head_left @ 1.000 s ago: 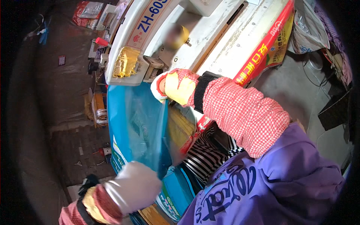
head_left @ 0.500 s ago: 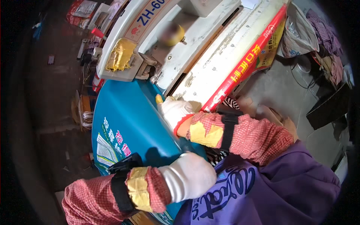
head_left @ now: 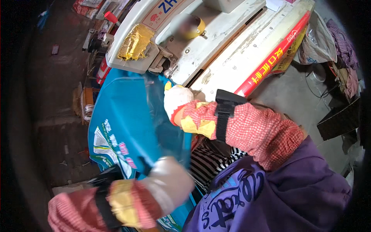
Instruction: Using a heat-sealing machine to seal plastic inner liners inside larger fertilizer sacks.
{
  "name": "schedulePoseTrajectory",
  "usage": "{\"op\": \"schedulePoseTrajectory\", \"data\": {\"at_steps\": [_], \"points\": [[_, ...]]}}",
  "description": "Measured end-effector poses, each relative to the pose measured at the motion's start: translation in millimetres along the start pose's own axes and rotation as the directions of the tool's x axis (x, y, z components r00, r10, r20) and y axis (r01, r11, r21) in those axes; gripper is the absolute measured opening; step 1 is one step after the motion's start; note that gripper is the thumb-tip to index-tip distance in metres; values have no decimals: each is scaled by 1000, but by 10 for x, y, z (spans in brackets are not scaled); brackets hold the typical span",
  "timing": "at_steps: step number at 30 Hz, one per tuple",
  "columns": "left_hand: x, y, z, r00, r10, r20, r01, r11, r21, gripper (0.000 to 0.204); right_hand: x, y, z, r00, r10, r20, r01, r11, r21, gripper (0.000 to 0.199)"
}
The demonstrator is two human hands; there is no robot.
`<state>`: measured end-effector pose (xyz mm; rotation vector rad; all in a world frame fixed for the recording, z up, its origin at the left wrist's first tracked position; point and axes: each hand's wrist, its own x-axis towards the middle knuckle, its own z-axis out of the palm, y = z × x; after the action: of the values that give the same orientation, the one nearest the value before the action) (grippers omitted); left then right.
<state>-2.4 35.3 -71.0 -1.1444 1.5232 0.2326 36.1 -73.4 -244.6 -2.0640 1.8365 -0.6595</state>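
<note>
A large blue printed plastic sack [head_left: 127, 116] hangs beside the white sewing machine [head_left: 139, 58], its upper end under the needle area. My right hand [head_left: 178, 101], in a white glove with a yellow fingertip, is closed on the sack's right edge close below the machine's foot [head_left: 168, 69]. Most of its fingers are hidden behind the glove's back. My left hand [head_left: 170, 185], also gloved in white, lies over the lower part of the sack near my body. It is smeared by motion and its fingers cannot be made out.
The white worktable [head_left: 232, 65] has a red printed strip [head_left: 270, 58] along its front edge. A round yellow-rimmed part [head_left: 200, 28] sits on the machine bed. At the right are a white plastic bag [head_left: 319, 42] and a dark box [head_left: 338, 120]; clutter stands behind the machine.
My left hand has moved left and slightly down, blurred. My right hand has moved slightly up, staying near the machine. The sack's lower right edge has shifted left, baring striped cloth.
</note>
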Motion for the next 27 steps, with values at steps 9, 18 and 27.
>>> {"op": "schedulePoseTrajectory", "data": {"at_steps": [9, 18, 27], "points": [[305, -722, -754, 994, 79, -69, -30, 845, 534, 37, 225, -101, 330, 992, -90, 85, 84, 994, 66, 34], [54, -122, 170, 938, 312, -149, -284, 942, 180, 18, 129, -108, -177, 944, -149, 294, 177, 982, -72, 54], [-36, -893, -890, 863, 399, -309, -232, 857, 460, 30, 946, -193, 587, -378, -546, -748, 435, -818, 377, 22]]}}
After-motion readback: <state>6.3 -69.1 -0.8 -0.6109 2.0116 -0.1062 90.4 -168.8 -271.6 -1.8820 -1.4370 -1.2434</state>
